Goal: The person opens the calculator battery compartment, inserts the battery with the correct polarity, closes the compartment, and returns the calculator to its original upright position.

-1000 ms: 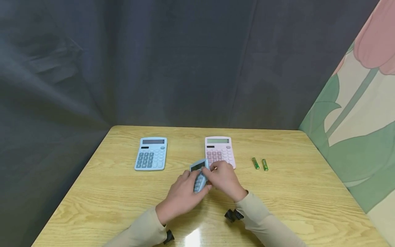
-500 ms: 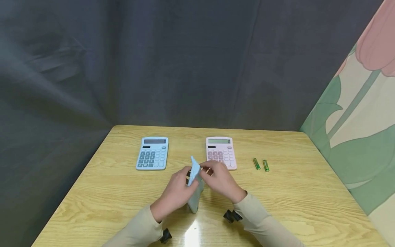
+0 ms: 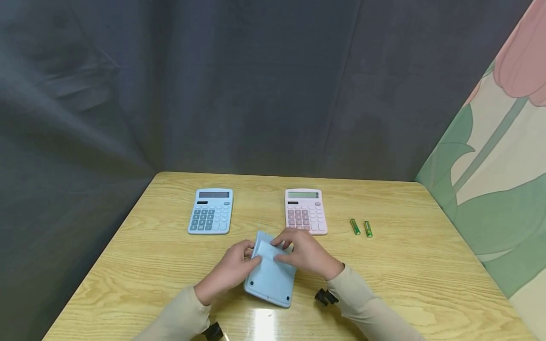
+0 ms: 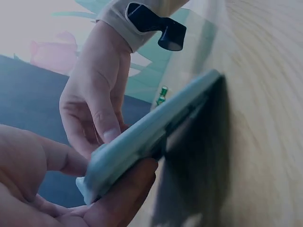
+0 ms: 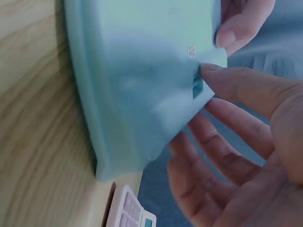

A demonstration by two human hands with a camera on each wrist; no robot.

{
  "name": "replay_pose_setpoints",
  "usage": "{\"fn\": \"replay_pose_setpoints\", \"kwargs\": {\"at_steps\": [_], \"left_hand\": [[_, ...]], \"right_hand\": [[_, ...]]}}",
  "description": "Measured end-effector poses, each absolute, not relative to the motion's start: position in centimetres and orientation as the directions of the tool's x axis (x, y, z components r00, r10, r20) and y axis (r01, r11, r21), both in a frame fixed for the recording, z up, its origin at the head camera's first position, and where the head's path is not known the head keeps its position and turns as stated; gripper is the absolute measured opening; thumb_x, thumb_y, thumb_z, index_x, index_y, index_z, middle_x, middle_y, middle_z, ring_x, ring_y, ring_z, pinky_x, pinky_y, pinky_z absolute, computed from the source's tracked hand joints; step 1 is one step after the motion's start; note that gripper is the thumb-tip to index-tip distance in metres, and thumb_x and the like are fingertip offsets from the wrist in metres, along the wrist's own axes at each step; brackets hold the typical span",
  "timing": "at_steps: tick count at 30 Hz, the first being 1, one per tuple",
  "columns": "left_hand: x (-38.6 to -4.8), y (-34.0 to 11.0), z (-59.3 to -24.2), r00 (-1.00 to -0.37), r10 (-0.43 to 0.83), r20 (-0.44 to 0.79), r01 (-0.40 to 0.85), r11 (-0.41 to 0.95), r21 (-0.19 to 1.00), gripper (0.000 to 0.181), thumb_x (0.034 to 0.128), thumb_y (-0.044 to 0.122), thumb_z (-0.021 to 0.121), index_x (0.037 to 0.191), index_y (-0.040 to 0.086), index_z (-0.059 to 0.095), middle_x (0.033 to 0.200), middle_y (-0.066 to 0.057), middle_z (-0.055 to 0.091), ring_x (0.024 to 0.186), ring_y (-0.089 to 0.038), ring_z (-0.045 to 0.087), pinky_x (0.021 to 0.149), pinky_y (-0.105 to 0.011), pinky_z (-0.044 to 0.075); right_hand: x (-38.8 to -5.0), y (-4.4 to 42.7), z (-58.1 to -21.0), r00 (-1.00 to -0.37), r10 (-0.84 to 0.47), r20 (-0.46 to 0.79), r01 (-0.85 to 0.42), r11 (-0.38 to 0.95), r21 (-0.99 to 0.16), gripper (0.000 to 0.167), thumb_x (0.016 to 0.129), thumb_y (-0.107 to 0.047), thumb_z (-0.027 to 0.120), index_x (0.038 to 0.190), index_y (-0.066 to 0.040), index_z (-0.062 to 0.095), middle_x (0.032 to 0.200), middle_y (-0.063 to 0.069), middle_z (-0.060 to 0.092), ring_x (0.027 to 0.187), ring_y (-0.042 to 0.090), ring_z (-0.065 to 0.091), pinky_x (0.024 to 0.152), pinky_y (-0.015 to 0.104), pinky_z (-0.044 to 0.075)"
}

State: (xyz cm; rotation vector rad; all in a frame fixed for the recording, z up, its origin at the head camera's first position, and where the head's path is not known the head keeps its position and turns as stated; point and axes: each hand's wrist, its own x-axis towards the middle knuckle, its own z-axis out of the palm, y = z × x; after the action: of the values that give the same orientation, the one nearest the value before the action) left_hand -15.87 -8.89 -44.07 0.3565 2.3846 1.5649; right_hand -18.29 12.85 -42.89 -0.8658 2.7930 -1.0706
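A light blue calculator (image 3: 273, 277) is turned back side up and tilted over the table. My left hand (image 3: 232, 267) grips its left edge, thumb on the back and fingers beneath; the left wrist view shows this left hand (image 4: 52, 189) close up. On the back, near the raised end, my right hand (image 3: 304, 253) touches the casing. In the right wrist view, the thumb of this right hand (image 5: 246, 127) lies at a small recess in the calculator's back (image 5: 151, 90), while the other fingers stand loosely bent by its edge. The keys and display face away.
A blue calculator (image 3: 210, 211) lies face up at the back left of the wooden table (image 3: 141, 265). Beyond my right hand lies a pink calculator (image 3: 305, 211). Farther right are two green batteries, a left one (image 3: 355, 226) and a right one (image 3: 368, 229).
The held calculator has been flipped from keys up, through edge-on, to back side up. My left hand has moved left and slightly nearer with it; my right hand stays by the raised end.
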Motion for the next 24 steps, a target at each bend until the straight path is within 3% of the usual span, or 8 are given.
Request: {"fn": "replay_pose_setpoints", "kwargs": {"at_steps": [6,11,18,24], "left_hand": [[-16.0,-9.3,-45.1,-0.905,0.377,-0.198,-0.025,0.417,0.908,0.036,0.0950,0.012,0.063,0.121,-0.011,0.055,0.086,-0.009,0.067,0.069,-0.015,0.060,0.058,-0.029,0.055],[-16.1,-9.5,-45.8,-0.879,0.414,-0.236,-0.036,0.437,0.899,0.030,0.0947,0.012,0.066,0.114,-0.009,0.057,0.080,-0.009,0.062,0.065,-0.015,0.061,0.056,-0.032,0.058],[-16.4,-9.5,-45.7,-0.870,0.451,-0.201,0.065,0.509,0.858,0.071,0.0960,0.018,0.068,0.151,-0.005,0.029,0.079,-0.009,0.061,0.061,-0.018,0.062,0.053,-0.033,0.056],[-16.8,-9.3,-45.7,-0.856,0.492,-0.161,0.207,0.611,0.764,0.061,0.0983,0.025,0.066,0.148,-0.001,0.041,0.068,-0.002,0.060,0.052,-0.012,0.055,0.047,-0.026,0.046]], "right_hand": [[-18.2,13.1,-43.8,-0.838,-0.531,0.125,-0.503,0.662,-0.555,0.023,0.080,-0.018,0.086,0.100,-0.012,0.078,0.097,-0.005,0.071,0.086,0.010,0.065,0.073,0.023,0.055],[-18.3,13.2,-44.3,-0.786,-0.601,0.146,-0.578,0.628,-0.521,0.022,0.080,-0.017,0.085,0.100,-0.010,0.078,0.097,-0.002,0.073,0.089,0.009,0.066,0.079,0.022,0.056],[-18.6,13.5,-44.4,-0.716,-0.667,0.204,-0.674,0.587,-0.449,0.019,0.084,-0.020,0.082,0.101,-0.010,0.079,0.098,-0.002,0.073,0.088,0.007,0.066,0.079,0.020,0.056],[-18.4,13.7,-44.5,-0.680,-0.701,0.218,-0.717,0.573,-0.397,0.015,0.088,-0.020,0.078,0.100,-0.011,0.080,0.099,-0.003,0.072,0.090,0.005,0.065,0.079,0.019,0.055]]}}
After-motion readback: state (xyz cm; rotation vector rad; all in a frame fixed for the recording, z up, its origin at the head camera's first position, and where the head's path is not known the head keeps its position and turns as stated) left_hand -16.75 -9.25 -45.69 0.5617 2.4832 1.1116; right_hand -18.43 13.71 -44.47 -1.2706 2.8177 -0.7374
